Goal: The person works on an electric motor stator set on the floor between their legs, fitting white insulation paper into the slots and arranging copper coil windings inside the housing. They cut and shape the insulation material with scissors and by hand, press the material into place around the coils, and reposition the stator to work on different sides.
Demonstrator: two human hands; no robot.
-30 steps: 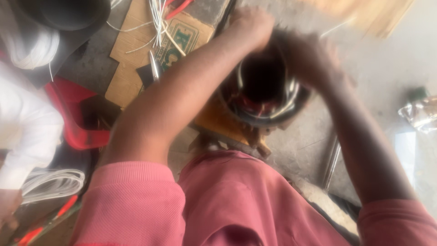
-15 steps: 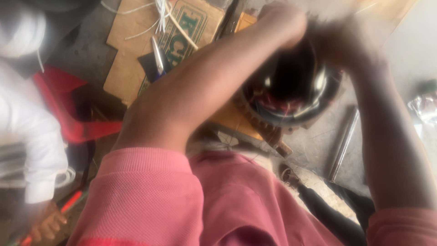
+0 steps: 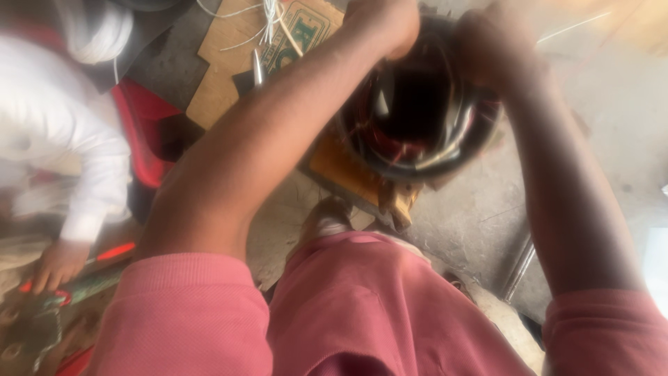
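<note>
A round motor stator [image 3: 417, 118] with dark reddish copper windings and a metal ring sits on a yellow wooden block [image 3: 355, 174] on the concrete floor. My left hand [image 3: 383, 24] is closed on the stator's far left rim. My right hand [image 3: 494, 49] grips the far right rim. Both forearms reach out from pink sleeves. What the fingers hold inside the winding is blurred.
A cardboard sheet [image 3: 229, 56] with white wires [image 3: 271, 14] and a metal tool lies at the far left. Another person in white [image 3: 62, 146] crouches at the left, hand [image 3: 56, 264] on red-handled tools. A metal rod [image 3: 518, 268] lies to the right.
The view has shifted, so the stator now sits higher and further right in the frame. Both hands stay on its rim. The person in white has come further into view.
</note>
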